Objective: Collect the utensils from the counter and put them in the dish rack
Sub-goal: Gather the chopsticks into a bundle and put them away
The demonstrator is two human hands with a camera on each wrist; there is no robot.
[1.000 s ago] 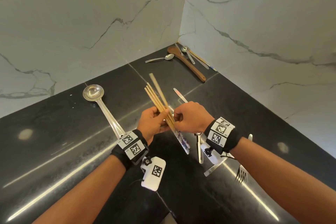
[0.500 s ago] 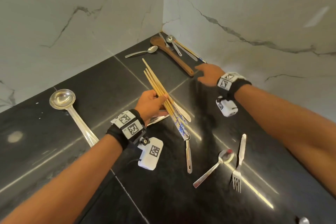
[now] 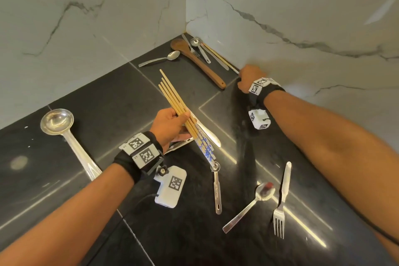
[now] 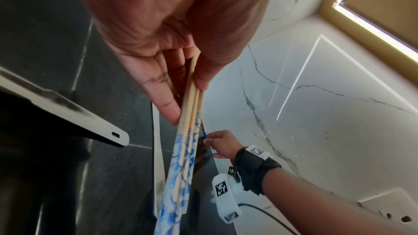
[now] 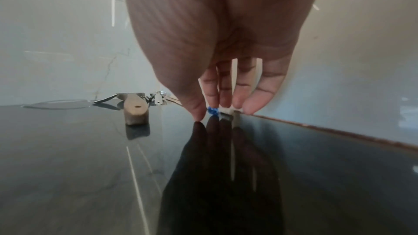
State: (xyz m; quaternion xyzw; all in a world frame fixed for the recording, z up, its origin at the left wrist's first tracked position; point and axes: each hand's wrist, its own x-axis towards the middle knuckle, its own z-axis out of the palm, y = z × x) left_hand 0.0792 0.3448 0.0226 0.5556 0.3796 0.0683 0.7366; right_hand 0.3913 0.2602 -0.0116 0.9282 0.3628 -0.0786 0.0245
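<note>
My left hand (image 3: 178, 122) grips a bundle of wooden chopsticks (image 3: 171, 96) with blue-and-white patterned ends, held above the black counter (image 3: 108, 110). In the left wrist view the chopsticks (image 4: 192, 99) run between my thumb and fingers. My right hand (image 3: 247, 74) reaches to the foot of the right wall, where a lone chopstick (image 3: 218, 56) lies. Its blue end (image 5: 212, 110) sits between my thumb and fingertips (image 5: 211, 96), pinched low on the counter. No dish rack is in view.
In the corner lie a wooden spoon (image 3: 200, 65), a steel spoon (image 3: 159, 59), a small scoop (image 3: 198, 46) and a knife (image 3: 217, 59). A ladle (image 3: 57, 121) lies left. A measuring spoon (image 3: 216, 185), spoon (image 3: 250, 205) and fork (image 3: 280, 207) lie near me. Marble walls close two sides.
My right hand left the bundle, swung right to the wall and came down on the lone chopstick's end. The left hand keeps hold of the chopsticks.
</note>
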